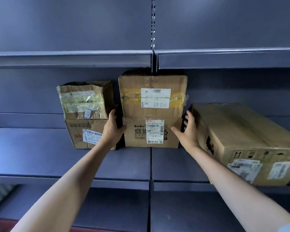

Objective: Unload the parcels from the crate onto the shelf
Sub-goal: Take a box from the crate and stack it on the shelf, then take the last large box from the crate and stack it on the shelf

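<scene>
1. three parcels on the middle shelf (40,148): crumpled taped box (85,114) left, tall bobo-printed carton (151,111) centre, long flat carton (241,139) right, overhanging the front edge.
2. left hand (113,129) wraps the centre carton's lower left edge, thumb on its front.
3. right hand (188,129) spread, fingers straight; contact with the carton's right side uncertain, gripping nothing.
4. crate out of view; remaining parcels unknown. judged: centre carton being seated.

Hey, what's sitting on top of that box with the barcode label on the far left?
A smaller crumpled taped box rests on the lower left box. Its contents and the space behind both are hidden.
</scene>
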A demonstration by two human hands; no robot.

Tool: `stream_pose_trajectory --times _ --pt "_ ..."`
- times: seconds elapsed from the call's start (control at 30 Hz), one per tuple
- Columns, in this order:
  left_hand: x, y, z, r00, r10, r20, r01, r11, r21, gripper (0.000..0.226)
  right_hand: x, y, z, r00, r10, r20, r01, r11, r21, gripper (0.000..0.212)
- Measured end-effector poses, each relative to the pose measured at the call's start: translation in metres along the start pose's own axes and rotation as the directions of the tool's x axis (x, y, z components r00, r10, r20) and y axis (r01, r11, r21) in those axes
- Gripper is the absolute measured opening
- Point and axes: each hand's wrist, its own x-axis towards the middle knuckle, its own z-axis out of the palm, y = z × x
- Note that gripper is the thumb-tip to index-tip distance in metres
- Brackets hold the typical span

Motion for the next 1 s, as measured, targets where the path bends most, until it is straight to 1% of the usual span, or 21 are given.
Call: stream_pose_trajectory --times 0.17,0.27,0.43,0.53,0.67,0.77,0.87,1.0 --pt "-0.038 0.002 -0.012 0.999 0.038 0.032 -0.043 0.985 0.169 0.064 -0.038 -0.006 -0.001 0.999 -0.003 0.052 0.005 0.999 -0.048 0.081" --pt "-0.067 -0.001 -0.018 0.996 0.055 0.073 -0.072 0.965 0.25 0.06 -0.067 -0.009 0.0 0.991 0.019 0.132 -0.004 0.994 -0.113 0.08" --pt "-0.11 -0.025 -0.031 0.971 0.074 0.229 -0.163 0.904 0.396 0.061 -0.116 -0.021 0.005 0.966 -0.044 0.254 0.126 0.94 -0.318 0.075" --pt "-0.13 -0.042 -0.043 0.958 0.089 0.271 -0.202 0.881 0.427 0.061 -0.144 -0.026 0.014 0.944 0.016 0.331 0.122 0.911 -0.394 0.076" --pt "-0.16 -0.074 -0.067 0.938 0.077 0.339 -0.225 0.878 0.422 0.063 -0.186 -0.032 0.032 0.937 0.089 0.337 0.095 0.866 -0.492 0.08" --pt "-0.179 -0.109 -0.087 0.916 0.052 0.397 -0.248 0.852 0.462 0.064 -0.223 -0.032 0.051 0.933 0.117 0.34 0.124 0.784 -0.609 0.08" --pt "-0.2 -0.143 -0.105 0.893 -0.01 0.449 -0.237 0.839 0.49 0.065 -0.262 -0.028 0.068 0.913 0.196 0.357 0.114 0.718 -0.687 0.078" --pt "-0.235 -0.183 -0.122 0.843 -0.11 0.526 -0.213 0.83 0.515 0.065 -0.318 -0.021 0.081 0.871 0.314 0.377 0.091 0.652 -0.753 0.078"
